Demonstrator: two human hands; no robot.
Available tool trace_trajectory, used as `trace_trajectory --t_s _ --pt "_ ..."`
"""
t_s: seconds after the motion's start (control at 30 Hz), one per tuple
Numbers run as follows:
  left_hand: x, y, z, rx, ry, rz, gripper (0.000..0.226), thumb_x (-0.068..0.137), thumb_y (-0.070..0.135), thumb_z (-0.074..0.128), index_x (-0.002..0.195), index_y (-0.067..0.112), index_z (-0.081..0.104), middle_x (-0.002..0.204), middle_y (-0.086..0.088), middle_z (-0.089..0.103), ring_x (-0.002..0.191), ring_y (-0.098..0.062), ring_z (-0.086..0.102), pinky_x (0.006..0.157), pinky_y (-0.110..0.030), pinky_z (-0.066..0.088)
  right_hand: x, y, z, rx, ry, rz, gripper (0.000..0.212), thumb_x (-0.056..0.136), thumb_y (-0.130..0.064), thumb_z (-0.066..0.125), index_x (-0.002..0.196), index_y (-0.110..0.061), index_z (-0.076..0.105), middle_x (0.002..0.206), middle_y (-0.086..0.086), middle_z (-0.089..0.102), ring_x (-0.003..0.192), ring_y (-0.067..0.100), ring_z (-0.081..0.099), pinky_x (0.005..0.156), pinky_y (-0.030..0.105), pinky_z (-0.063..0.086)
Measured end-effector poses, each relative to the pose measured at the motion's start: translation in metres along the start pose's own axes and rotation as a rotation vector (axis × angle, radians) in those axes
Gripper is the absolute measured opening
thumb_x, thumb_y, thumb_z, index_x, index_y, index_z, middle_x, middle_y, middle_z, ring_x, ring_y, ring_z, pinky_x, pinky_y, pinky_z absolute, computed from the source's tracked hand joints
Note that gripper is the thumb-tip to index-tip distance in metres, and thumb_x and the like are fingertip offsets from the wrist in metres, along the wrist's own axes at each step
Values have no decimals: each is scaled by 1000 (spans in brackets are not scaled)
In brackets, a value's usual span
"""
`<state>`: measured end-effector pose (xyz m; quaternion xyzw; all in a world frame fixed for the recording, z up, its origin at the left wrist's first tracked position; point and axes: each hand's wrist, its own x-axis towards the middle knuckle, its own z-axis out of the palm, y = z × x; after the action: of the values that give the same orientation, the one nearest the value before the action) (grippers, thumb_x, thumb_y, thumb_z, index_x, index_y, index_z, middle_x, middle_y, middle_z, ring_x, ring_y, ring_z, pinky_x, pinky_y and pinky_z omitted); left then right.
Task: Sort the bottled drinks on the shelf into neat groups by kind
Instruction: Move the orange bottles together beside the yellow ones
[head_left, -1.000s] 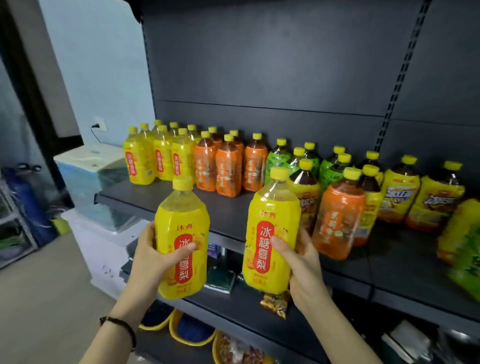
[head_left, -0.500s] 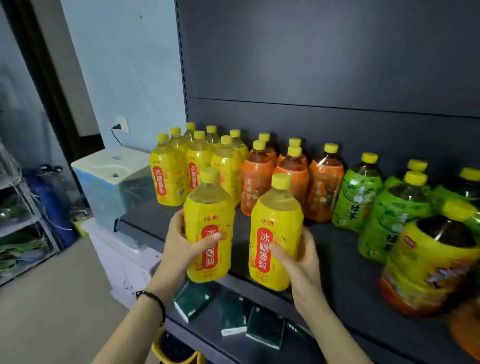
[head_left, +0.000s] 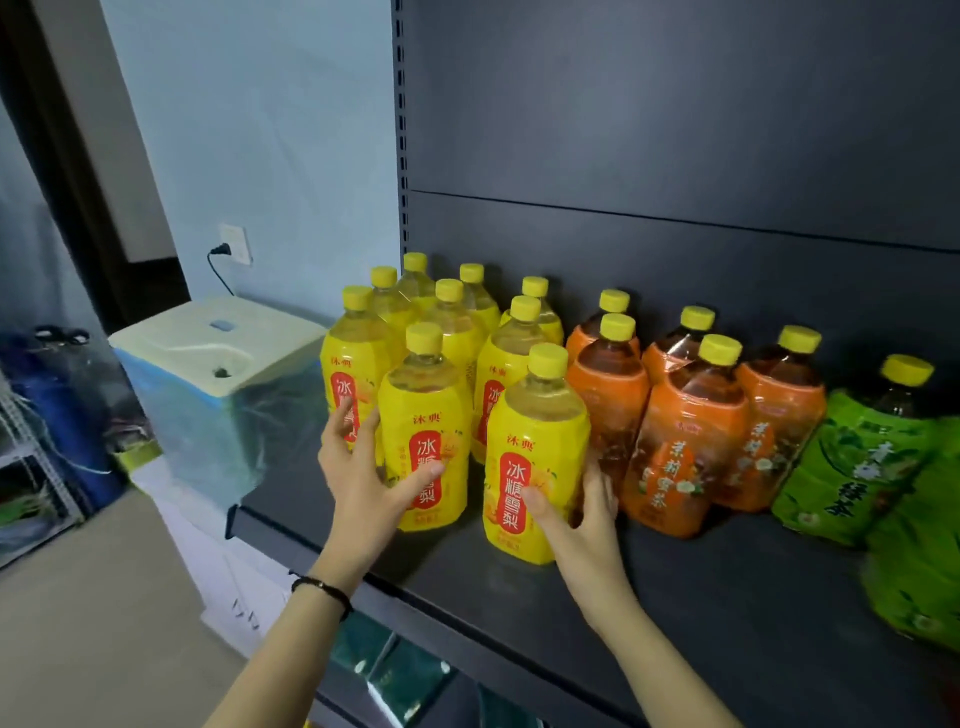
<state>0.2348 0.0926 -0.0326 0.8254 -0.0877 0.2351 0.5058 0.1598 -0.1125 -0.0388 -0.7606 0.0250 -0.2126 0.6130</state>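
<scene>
Both down on the shelf (head_left: 675, 597): my left hand (head_left: 363, 467) wraps the left bottle (head_left: 423, 415), right hand (head_left: 587, 519) the right bottle (head_left: 535, 431). Next: let go, nudge them flush.

The left bottle (head_left: 423, 441), within the left fingers (head_left: 340, 423), has a bright yellow wrap, a red upright panel with white characters and a yellow cap. The right bottle (head_left: 530, 467), within the right fingers (head_left: 597, 483), is coloured the same. Behind both sets of fingers stand more yellow bottles (head_left: 452, 332). Right of the right fingers, the orange bottles (head_left: 685, 441) show dark brown drink, yellow caps and small white flowers. Beyond them are green bottles (head_left: 857, 467) with white lettering. The shelf (head_left: 727, 597) is dark grey.
</scene>
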Motion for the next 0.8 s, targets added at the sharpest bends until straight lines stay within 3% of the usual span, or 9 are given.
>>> trace_trajectory --t_s 0.1,0.23,0.37,0.47,0.53,0.63,0.73,0.8 --pt "13 -15 -11 134 35 60 125 47 96 46 149 26 29 157 -7 10 143 -22 8 115 -53 13 6 3 20 59 49 27 93 54 -81 68 132 -64 21 147 -9 35 136 14 36 109 48 39" --pt "27 -23 -16 139 31 -84 151 33 102 38 153 16 8 160 -15 4 146 -34 9 110 -60 19 11 2 51 80 146 27 81 55 -79 68 122 -69 24 145 -2 39 130 17 45 104 48 45" --pt "43 -26 -16 -5 -50 -125 154 36 86 68 153 14 -1 160 -13 9 147 -31 12 112 -58 20 18 -1 70 35 214 18 79 68 -72 64 137 -55 29 145 -8 42 131 11 44 105 43 45" --pt "56 -26 -19 -36 -47 -130 146 36 69 75 152 10 9 153 -19 24 141 -36 23 111 -56 22 22 -1 79 -64 266 21 81 80 -62 59 149 -35 24 151 -8 32 138 9 32 113 41 36" --pt "67 -35 -23 -92 -4 -149 143 31 76 77 147 10 26 141 -18 43 131 -36 40 107 -56 35 22 -1 85 -82 289 33 83 81 -63 57 150 -34 21 152 -8 29 140 10 29 115 41 33" --pt "74 -55 -27 -105 -16 -124 129 34 81 77 137 13 40 126 -12 55 119 -30 53 96 -54 47 19 -2 97 -57 335 41 77 84 -51 57 150 -35 20 153 -10 31 139 8 31 116 40 31" --pt "72 -61 -29 -87 -29 -74 124 38 72 80 137 8 40 125 -15 50 120 -31 47 100 -49 42 15 -4 106 5 381 39 73 86 -49 57 149 -37 22 150 -11 38 136 7 38 113 39 36" --pt "71 -55 -30 -74 -40 -84 121 41 62 81 139 4 38 128 -17 43 123 -31 38 102 -45 34 14 -7 110 38 390 53 74 86 -49 56 149 -38 20 150 -12 39 135 7 39 111 31 38"
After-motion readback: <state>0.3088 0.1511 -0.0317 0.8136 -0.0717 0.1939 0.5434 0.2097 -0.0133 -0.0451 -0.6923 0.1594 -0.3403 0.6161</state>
